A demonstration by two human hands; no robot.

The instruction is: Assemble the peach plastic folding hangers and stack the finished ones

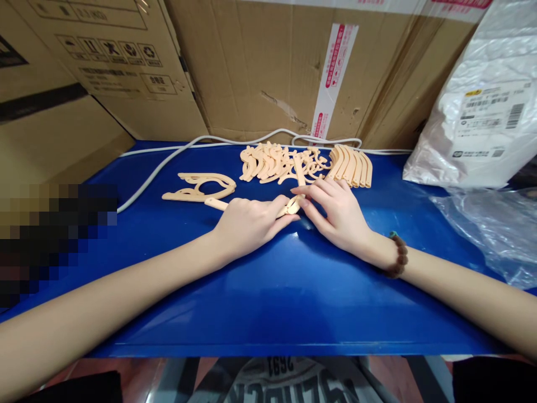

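Observation:
My left hand (247, 223) rests on the blue table (272, 302), its fingers closed over a peach plastic hanger part (293, 205) whose end pokes out on the left. My right hand (335, 210) lies beside it, fingers pressed on the same part at its right end. Just behind my hands is a loose pile of peach plastic pieces (279, 162). A neat row of curved peach pieces (352, 165) stands to the pile's right. An assembled peach hanger (201, 187) lies flat to the left.
A white cable (168, 159) runs along the table's back. Cardboard boxes (268, 67) wall off the rear. A white plastic parcel (482, 106) and clear plastic wrap (499, 229) sit on the right. A brown bead bracelet (398, 254) circles my right wrist.

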